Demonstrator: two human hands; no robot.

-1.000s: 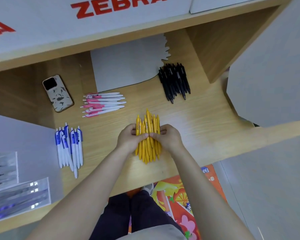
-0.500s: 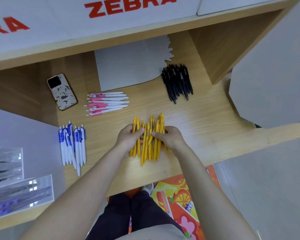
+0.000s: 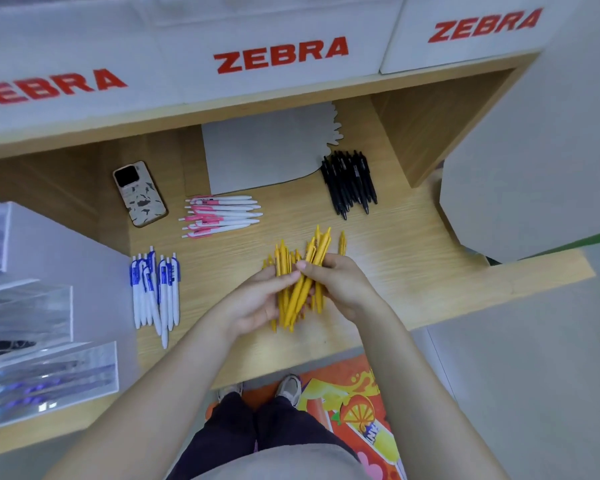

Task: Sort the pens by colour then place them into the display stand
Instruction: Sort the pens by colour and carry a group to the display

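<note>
A bundle of several yellow pens (image 3: 293,271) is held over the middle of the wooden counter (image 3: 413,271). My left hand (image 3: 257,303) grips the bundle from the left and below. My right hand (image 3: 340,285) grips it from the right, its thumb pressed on the pens. The pens fan out at their far ends. Sorted piles lie on the counter: blue-and-white pens (image 3: 156,292) at the left, pink-and-white pens (image 3: 222,216) behind them, black pens (image 3: 350,181) at the back right. A clear acrylic display stand (image 3: 42,372) with stepped tiers stands at the far left.
A phone (image 3: 140,192) in a patterned case lies at the back left. A grey card sheet (image 3: 260,157) leans at the back under the shelf with white boxes lettered ZEBRA (image 3: 281,55). A wooden side wall (image 3: 426,126) bounds the right.
Both hands have lifted the yellow pens off the counter and gathered them; the bundle now fans apart at its far ends. The camera has tilted up and to the right.
</note>
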